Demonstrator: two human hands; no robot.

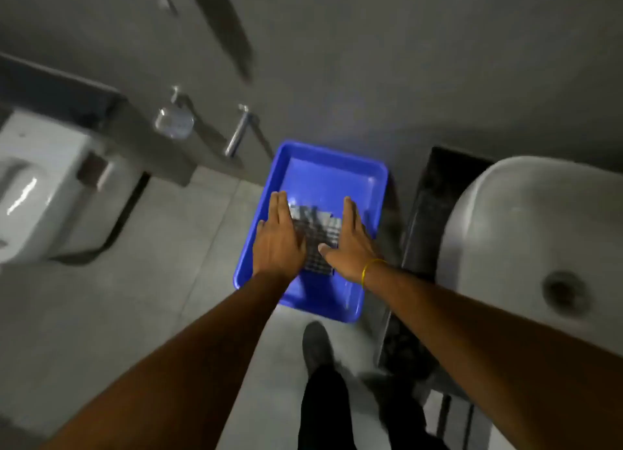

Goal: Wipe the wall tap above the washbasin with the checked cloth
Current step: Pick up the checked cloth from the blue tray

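Nearest, at the bottom edge, a dark trouser leg and a dark shoe (315, 343) stand on the pale tiled floor (101, 314), with both bare forearms reaching forward over them. A thin yellow band (369, 270) circles the right wrist.

Further out, both hands are spread flat, palms down, fingers straight and close together, over a blue tray (337, 166) that sits low in front of the person; whether it rests on the floor or on something else cannot be told. The left hand (278, 239) lies along the left edge of the checked cloth (315, 228), and the right hand (349, 239) lies along its right edge, thumb stretched inward across the lower part of the fabric. Neither hand is closed on anything; both look pressed on or just above the cloth, and the blur hides which. The cloth lies inside the tray, nearer its front half, showing between the two hands.

To the right, a white washbasin (526, 234) with a dark drain hole (564, 291) sits on a dark speckled counter (435, 193), just beside the tray.

Beyond the tray, a metal lever fitting (237, 134) and a small round metal dish (173, 122) are fixed to the grey wall (371, 62). At far left stands a white toilet (40, 186).
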